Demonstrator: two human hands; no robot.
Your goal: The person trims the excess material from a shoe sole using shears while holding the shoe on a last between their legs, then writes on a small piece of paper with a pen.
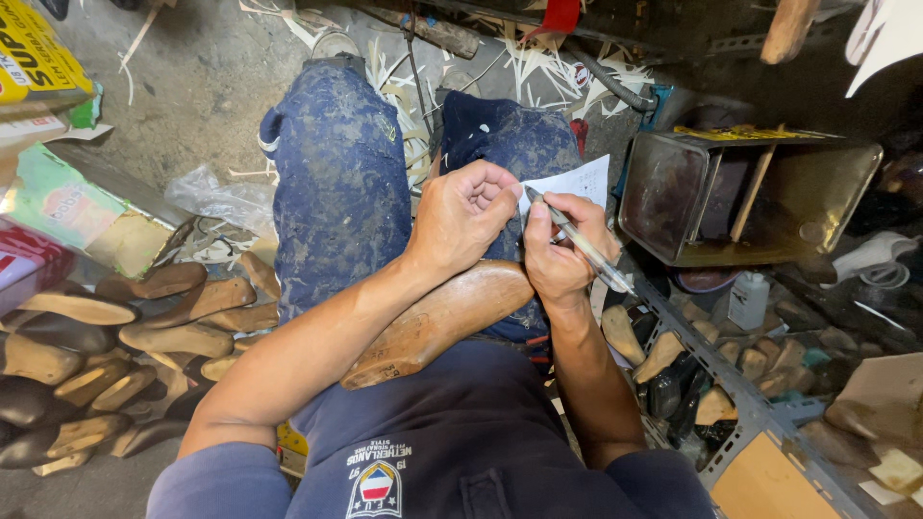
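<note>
A small sheet of white paper [577,183] sits just right of the frame's centre, resting over the person's knee, and both hands meet on it. The right hand [562,255] is closed around a clear-barrelled pen [582,242], whose tip touches the paper's lower left edge while its far end slants down toward the lower right. The left hand [463,216] is curled into a loose fist just beside it, fingers folded in and pressing at the paper's left edge; whether it pinches the sheet or only steadies it is hard to tell.

Under the left wrist, a wooden shoe last [437,322] lies across the lap, tilted from lower left to upper right.

The legs in stained blue trousers [336,183] stretch toward the top of the frame. At the left edge, a heap of wooden lasts [125,336] lies on the floor, with cardboard boxes [48,77] above them in the upper left. At the upper right stands a dented metal tin [740,197] with a wooden stick inside, and below it a grey metal rack [760,404] holds more lasts.
</note>
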